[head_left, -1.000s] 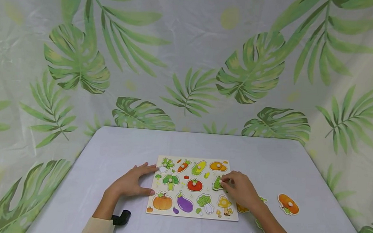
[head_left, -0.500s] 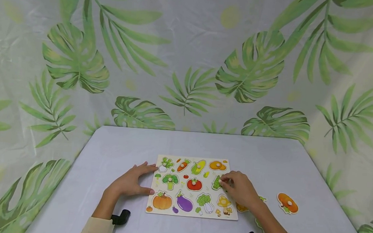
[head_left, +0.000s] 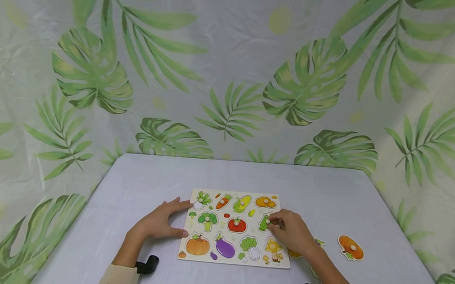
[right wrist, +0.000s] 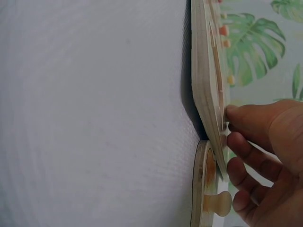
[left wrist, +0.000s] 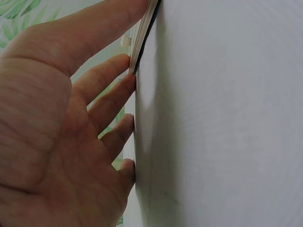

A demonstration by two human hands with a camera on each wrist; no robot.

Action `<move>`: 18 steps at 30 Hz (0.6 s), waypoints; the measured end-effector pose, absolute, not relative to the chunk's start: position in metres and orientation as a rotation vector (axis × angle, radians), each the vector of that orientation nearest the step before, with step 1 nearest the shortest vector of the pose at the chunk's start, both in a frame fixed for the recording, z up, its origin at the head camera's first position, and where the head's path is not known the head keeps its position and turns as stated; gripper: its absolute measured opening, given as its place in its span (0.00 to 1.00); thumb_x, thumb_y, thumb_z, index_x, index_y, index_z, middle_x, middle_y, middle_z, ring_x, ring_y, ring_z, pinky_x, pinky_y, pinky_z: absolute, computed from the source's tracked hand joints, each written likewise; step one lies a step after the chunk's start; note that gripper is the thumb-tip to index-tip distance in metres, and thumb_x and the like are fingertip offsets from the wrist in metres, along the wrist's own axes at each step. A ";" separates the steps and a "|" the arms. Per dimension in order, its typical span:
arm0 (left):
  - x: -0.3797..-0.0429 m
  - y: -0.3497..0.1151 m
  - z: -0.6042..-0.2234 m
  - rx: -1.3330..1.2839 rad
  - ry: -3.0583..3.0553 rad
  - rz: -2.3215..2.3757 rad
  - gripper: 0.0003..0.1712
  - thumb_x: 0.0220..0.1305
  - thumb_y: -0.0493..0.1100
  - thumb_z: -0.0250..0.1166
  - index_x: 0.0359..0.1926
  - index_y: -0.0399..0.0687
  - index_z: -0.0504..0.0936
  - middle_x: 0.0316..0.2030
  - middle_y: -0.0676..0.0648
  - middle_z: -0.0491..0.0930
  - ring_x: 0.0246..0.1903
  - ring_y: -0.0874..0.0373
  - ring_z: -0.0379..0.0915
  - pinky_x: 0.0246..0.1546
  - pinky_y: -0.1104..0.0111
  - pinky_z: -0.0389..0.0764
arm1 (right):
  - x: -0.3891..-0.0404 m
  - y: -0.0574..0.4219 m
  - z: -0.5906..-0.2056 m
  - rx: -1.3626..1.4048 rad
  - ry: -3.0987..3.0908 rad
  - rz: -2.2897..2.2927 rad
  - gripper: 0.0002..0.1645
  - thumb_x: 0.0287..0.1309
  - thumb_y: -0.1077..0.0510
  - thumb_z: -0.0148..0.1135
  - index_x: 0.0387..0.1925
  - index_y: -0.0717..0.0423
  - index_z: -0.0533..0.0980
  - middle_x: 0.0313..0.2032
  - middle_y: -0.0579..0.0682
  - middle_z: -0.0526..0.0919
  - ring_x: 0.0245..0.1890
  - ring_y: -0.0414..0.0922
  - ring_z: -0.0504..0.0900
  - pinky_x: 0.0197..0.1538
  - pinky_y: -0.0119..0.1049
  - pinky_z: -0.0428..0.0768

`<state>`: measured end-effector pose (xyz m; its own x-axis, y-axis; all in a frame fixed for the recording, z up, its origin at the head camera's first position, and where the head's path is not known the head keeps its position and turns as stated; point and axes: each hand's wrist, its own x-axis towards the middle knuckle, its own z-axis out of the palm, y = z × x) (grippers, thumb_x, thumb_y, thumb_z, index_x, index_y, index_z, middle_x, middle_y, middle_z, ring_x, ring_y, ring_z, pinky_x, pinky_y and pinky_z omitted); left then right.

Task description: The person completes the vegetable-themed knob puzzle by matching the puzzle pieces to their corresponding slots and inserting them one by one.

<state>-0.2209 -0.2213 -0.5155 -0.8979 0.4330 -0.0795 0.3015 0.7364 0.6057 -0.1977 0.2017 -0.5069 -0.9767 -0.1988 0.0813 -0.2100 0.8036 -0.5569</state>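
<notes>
A wooden knob puzzle board (head_left: pixel 231 258) with vegetable pictures lies flat on the white table. My left hand (head_left: pixel 164 220) is spread at its left edge, thumb and fingertips touching the rim; the left wrist view shows those fingers (left wrist: pixel 111 101) fairly straight against the edge. At the board's right side my right hand (head_left: pixel 291 230) pinches the small knob of a green vegetable puzzle piece (head_left: pixel 263 223), which sits at its place in the middle row. The hand covers part of this piece. In the right wrist view the right thumb (right wrist: pixel 246 118) is close to the board's face.
An orange puzzle piece (head_left: pixel 351 248) with a knob lies on the table to the right. Other loose pieces (head_left: pixel 295 253) lie partly hidden under the right forearm, one against the board's edge. Carrot (head_left: pixel 223 202), tomato (head_left: pixel 237 224) and broccoli (head_left: pixel 207 221) pieces with knobs sit in the board.
My right fingertips have shifted slightly at the green piece, and its knob now shows between them. The left hand and the board stay in place.
</notes>
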 end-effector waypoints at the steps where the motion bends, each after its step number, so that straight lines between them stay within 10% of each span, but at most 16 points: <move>1: -0.221 -0.221 -0.515 0.584 2.722 0.898 0.50 0.49 0.59 0.81 0.73 0.61 0.73 0.76 0.50 0.67 0.80 0.42 0.49 0.81 0.41 0.44 | -0.197 0.202 -0.507 0.341 -2.961 0.922 0.10 0.60 0.56 0.75 0.44 0.50 0.88 0.33 0.38 0.82 0.32 0.38 0.73 0.34 0.28 0.73; 18: -0.220 -0.220 -0.516 0.545 2.724 0.901 0.50 0.48 0.59 0.81 0.73 0.64 0.73 0.76 0.50 0.67 0.80 0.43 0.49 0.81 0.42 0.45 | -0.191 0.206 -0.508 0.353 -2.920 0.978 0.16 0.59 0.59 0.74 0.49 0.54 0.85 0.36 0.42 0.85 0.35 0.39 0.77 0.38 0.29 0.78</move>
<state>-0.2202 -0.2202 -0.5157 -0.9068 0.4117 -0.0904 0.2766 0.7429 0.6096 -0.1911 0.2063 -0.5083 -0.9732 -0.2008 0.1118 -0.2276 0.7751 -0.5895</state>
